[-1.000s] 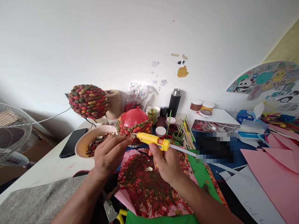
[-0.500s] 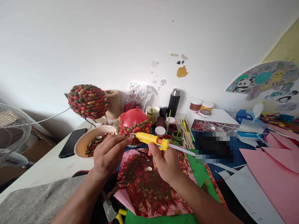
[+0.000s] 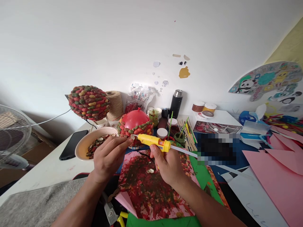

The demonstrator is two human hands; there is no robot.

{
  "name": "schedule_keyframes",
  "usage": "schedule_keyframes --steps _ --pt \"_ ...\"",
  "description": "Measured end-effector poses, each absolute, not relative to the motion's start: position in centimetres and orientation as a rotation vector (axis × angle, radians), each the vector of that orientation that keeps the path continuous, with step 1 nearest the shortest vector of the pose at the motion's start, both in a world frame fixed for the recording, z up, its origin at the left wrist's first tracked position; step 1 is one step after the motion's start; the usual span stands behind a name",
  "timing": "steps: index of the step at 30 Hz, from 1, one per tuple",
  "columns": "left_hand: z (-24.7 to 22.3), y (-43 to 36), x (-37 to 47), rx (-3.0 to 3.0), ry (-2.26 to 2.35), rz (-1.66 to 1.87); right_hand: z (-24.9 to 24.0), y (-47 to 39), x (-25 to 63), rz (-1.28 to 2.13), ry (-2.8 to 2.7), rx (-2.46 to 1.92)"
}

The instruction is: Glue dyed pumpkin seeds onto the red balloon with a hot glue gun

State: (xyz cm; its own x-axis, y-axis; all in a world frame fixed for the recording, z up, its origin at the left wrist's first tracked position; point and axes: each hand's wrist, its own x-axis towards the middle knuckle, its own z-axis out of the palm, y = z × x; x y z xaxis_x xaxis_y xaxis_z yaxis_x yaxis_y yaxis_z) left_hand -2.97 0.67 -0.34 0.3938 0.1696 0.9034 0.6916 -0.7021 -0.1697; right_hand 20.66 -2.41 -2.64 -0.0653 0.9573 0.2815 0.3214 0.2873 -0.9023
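My right hand (image 3: 169, 165) grips a yellow hot glue gun (image 3: 151, 140), its nozzle pointing left and a long clear glue stick (image 3: 183, 150) running out of its back. My left hand (image 3: 110, 157) pinches a small shell half (image 3: 133, 137), which looks like a peanut shell, right at the nozzle tip. Just behind them stands a red balloon (image 3: 137, 119), its lower part ringed with red, green and yellow painted shells (image 3: 139, 128). Left of it, a bowl (image 3: 81, 146) contains more shell pieces (image 3: 94, 147), partly hidden by my left hand.
A shell-covered ball (image 3: 88, 103) stands at the back left, beside a twine spool (image 3: 115, 105). Paint jars (image 3: 162, 133), wooden sticks (image 3: 187, 134) and a black flask (image 3: 176, 104) stand behind. Paint-stained paper (image 3: 156, 192) lies under my hands, with scissors (image 3: 110, 214) at its left.
My left hand has shifted very slightly left, and the shell half at the nozzle has tilted a little. My right hand and the glue gun stay nearly still.
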Motion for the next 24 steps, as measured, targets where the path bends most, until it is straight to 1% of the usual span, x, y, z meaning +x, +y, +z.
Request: schedule_keyframes --steps 24 --pt "-0.45 0.45 -3.27 -2.146 -0.719 -1.242 -2.54 -2.63 20.59 0.851 -1.578 -1.224"
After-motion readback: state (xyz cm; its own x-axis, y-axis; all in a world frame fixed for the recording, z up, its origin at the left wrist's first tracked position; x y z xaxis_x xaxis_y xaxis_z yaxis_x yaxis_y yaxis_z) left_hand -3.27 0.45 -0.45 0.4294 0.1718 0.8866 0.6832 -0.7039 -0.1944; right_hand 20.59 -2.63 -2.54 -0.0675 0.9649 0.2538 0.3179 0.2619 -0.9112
